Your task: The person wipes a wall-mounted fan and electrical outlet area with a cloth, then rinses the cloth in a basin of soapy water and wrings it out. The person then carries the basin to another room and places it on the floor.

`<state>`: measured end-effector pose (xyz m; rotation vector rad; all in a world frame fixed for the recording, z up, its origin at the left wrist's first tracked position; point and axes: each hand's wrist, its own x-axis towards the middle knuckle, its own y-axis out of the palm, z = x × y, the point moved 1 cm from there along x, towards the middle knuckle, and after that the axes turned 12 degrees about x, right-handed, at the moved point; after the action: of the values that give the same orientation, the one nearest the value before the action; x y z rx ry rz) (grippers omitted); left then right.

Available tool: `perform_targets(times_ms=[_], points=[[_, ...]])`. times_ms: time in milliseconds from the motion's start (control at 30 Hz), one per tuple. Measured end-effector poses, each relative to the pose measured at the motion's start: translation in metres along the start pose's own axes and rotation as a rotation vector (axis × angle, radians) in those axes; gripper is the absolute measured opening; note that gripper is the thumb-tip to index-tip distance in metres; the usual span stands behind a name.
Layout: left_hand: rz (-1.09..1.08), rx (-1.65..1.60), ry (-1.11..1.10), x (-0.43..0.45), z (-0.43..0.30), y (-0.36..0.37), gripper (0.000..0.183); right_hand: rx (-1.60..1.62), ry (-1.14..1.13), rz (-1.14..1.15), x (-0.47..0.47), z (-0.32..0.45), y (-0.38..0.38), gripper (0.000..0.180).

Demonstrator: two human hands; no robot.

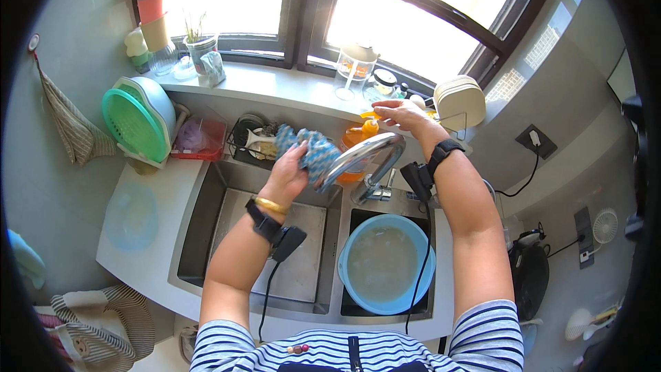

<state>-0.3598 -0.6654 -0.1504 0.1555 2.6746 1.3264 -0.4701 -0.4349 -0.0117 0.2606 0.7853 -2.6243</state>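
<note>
Over the back of the sink, my left hand [285, 171] holds a bunched blue checked cloth [309, 151], close to the spout of the chrome faucet [382, 141]. My right hand [404, 114] is at the yellow pump head [370, 115] of an orange soap bottle [350, 141], its fingers by the top of the pump; whether they press it is unclear. The faucet hides part of the bottle. In the right basin sits a light blue plastic tub [430, 263] holding cloudy water. A flat metal tray [289, 274] lies in the steel left basin [199, 232].
A black rack [240, 151] with brushes and scrubbers stands behind the left basin, beside a red container [206, 150] and green colander [135, 123]. Jars, a plant cup [204, 52] and stacked cream plates [459, 101] line the windowsill. Cables hang from both wrist devices.
</note>
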Motion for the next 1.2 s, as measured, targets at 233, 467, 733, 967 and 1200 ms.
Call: perform_targets(times_ms=[233, 467, 733, 967, 1200], points=[[0.081, -0.003, -0.091, 0.056, 0.011, 0.038, 0.026, 0.021, 0.111, 0.025, 0.012, -0.015, -0.006, 0.05], [0.148, 0.03, -0.108, 0.076, 0.02, 0.042, 0.027, -0.025, 0.113, -0.002, 0.014, -0.021, 0.001, 0.05], [-0.016, -0.117, -0.087, 0.04, 0.024, -0.009, 0.029, 0.442, -0.099, -0.359, -0.039, -0.069, -0.017, 0.046], [0.055, -0.13, -0.216, -0.076, 0.073, 0.006, 0.029, 1.014, 0.422, 0.104, -0.152, -0.153, 0.143, 0.058], [-0.12, 0.164, -0.073, -0.12, 0.135, 0.016, 0.021, 1.197, -0.061, 0.015, -0.164, -0.168, 0.167, 0.033]])
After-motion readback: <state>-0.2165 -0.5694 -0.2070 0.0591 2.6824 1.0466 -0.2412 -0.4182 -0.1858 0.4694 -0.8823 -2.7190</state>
